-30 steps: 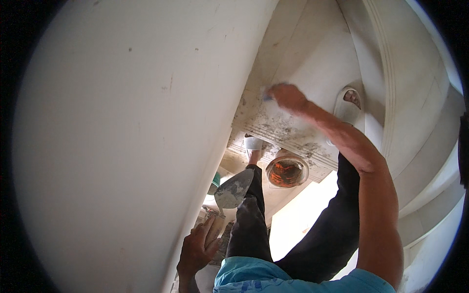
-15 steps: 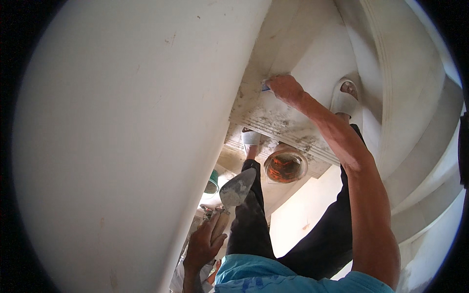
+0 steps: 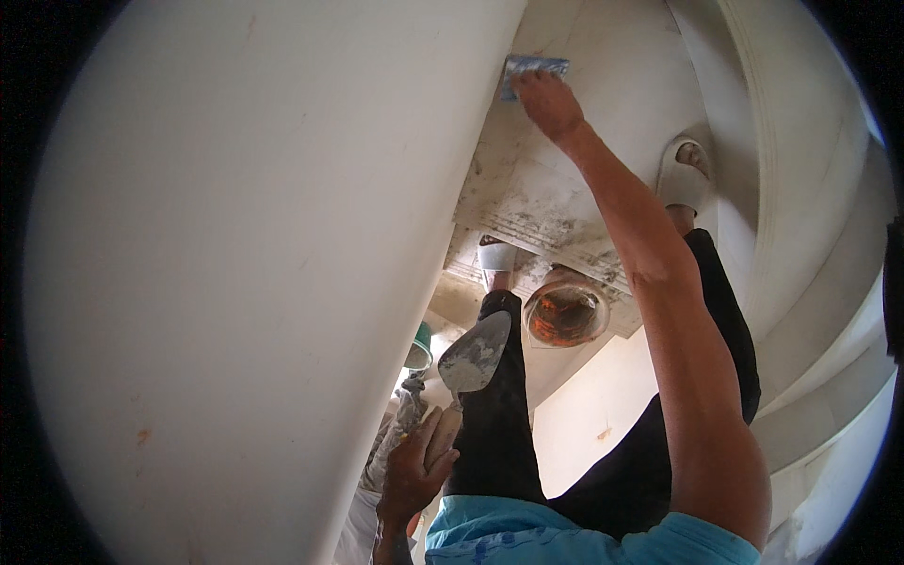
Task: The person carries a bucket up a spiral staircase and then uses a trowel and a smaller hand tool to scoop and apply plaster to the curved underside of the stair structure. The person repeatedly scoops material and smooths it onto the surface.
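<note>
My right hand is stretched far forward, fingers closed on a flat, blue, rectangular piece pressed to the pale step surface beside the big white wall. Whether it is a pad, a sheet or a blade I cannot make out. Low down, my left hand grips the handle of a pointing trowel. The trowel's grey, mortar-smeared blade points up and forward, over my left leg. Dark smudges mark the step near its grooved edge.
The smooth white wall fills the left side. A bucket with orange-streaked insides stands below the step edge, near my left foot. My right foot is on the step. A green bucket shows beside the wall; curved ledges rise right.
My right hand has moved forward along the wall, and more of the blue piece now shows. The left hand with the trowel has shifted only slightly in view.
</note>
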A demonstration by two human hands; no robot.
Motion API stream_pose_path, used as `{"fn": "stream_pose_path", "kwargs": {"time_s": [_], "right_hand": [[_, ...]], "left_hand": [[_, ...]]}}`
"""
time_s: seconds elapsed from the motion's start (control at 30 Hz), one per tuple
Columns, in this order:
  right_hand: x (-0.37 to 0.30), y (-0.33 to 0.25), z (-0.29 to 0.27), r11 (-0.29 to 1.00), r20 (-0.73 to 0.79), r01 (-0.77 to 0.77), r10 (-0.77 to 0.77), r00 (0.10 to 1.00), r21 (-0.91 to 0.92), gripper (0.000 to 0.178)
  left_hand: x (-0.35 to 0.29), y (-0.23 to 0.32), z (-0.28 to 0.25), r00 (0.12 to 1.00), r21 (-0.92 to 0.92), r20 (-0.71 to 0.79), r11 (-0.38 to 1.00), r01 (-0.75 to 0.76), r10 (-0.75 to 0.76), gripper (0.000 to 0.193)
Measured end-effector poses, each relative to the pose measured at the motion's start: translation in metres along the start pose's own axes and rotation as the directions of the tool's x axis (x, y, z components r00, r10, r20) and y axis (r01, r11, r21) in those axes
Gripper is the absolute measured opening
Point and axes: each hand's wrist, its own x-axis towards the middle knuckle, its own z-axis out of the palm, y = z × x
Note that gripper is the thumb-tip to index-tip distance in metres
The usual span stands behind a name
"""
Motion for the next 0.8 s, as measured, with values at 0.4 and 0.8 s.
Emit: {"fn": "stream_pose_path", "kwargs": {"time_s": [0.4, 0.8], "right_hand": [[-0.041, -0.007, -0.003, 0.987, -0.085, 0.159, -0.156, 0.984, 0.028, 0.035], [-0.149, -0.074, 0.013, 0.917, 0.259, 0.101, -0.213, 0.942, 0.387, 0.034]], "left_hand": [[0.000, -0.002, -0.006, 0.999, 0.018, -0.005, 0.999, -0.033, 0.034, 0.063], [-0.009, -0.009, -0.005, 0.994, 0.006, -0.037, 0.995, -0.102, 0.102, 0.061]]}}
